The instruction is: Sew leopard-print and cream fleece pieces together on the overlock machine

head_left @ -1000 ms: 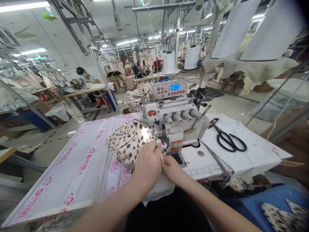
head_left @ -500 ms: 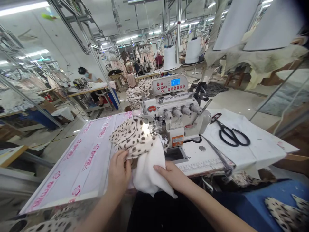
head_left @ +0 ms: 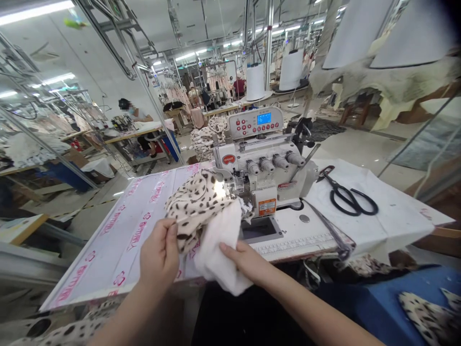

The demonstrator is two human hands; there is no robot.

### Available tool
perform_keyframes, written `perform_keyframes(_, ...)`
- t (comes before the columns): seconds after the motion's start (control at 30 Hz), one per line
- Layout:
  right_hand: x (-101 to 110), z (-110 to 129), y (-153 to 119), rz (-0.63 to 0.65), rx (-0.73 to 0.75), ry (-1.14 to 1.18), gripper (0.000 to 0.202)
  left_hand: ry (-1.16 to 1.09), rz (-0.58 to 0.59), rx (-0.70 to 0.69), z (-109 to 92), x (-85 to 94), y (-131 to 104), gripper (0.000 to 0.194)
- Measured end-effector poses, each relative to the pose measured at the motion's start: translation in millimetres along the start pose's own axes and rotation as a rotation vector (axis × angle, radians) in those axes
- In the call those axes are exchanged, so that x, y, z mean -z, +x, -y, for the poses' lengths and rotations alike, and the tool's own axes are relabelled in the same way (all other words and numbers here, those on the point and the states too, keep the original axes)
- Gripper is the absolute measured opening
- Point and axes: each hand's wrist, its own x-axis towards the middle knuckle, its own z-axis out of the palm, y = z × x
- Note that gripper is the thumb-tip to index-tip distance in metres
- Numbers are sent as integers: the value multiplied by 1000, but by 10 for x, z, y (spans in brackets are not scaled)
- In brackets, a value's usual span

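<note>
Cream fabric with dark spots (head_left: 198, 199) lies bunched at the lit needle area of a white overlock sewing machine (head_left: 264, 163). My left hand (head_left: 160, 247) pinches the near left edge of that spotted fabric, fingers curled. Plain white fabric (head_left: 221, 245) hangs down from the machine over the table's front edge. My right hand (head_left: 247, 262) grips this white part, thumb on top, other fingers hidden beneath. The two fabrics meet close to the presser foot, where a lamp glare hides the detail.
Black-handled scissors (head_left: 351, 197) lie on white cloth right of the machine. White thread cones (head_left: 255, 81) stand behind it. A printed sheet (head_left: 122, 226) covers the table on the left. More spotted pieces rest on a blue surface (head_left: 382, 302) at lower right. A co-worker (head_left: 135, 113) sits far left.
My left hand has moved left, drawing the spotted fabric's edge with it. My right hand has shifted slightly left with the white fabric. The camera view has shifted a little.
</note>
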Motion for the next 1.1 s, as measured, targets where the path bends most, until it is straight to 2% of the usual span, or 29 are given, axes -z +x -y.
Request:
perform_keyframes(0.03,-112,12,73,29,32,30,45,-26,49,-62,-98,40,54,16)
perform_keyframes(0.1,-297,32,183,71,115,31,39,-88,256,-225,-245,85,120,13)
perform_keyframes(0.17,-366,27,187,75,186,5,32,-70,467,-309,-297,96,118,18)
perform_keyframes(0.2,-349,9,143,49,216,-21,30,-29,513,-322,-290,96,95,24)
perform_keyframes(0.27,-241,-55,-14,-31,232,-82,30,52,518,-354,-247,90,21,21)
perform_keyframes(0.3,-171,-93,-107,-72,222,-113,32,83,506,-386,-229,83,-20,16)
perform_keyframes(0.37,-43,-156,-275,-114,180,-147,36,144,491,-471,-238,58,-92,17)
perform_keyframes(0.47,56,-174,-412,-84,177,-122,34,228,436,-620,-378,-15,-149,23)
perform_keyframes(0.67,71,-140,-432,-35,289,-79,23,317,357,-832,-688,-192,-157,34)
perform_keyframes(0.87,135,-153,-380,-32,273,-113,23,339,403,-863,-664,-311,-172,39)
perform_keyframes(1.0,214,-99,-282,-75,287,-227,23,331,456,-840,-595,-425,-137,34)
perform_keyframes(1.1,257,-30,-188,-96,269,-297,23,362,447,-809,-545,-508,-90,31)
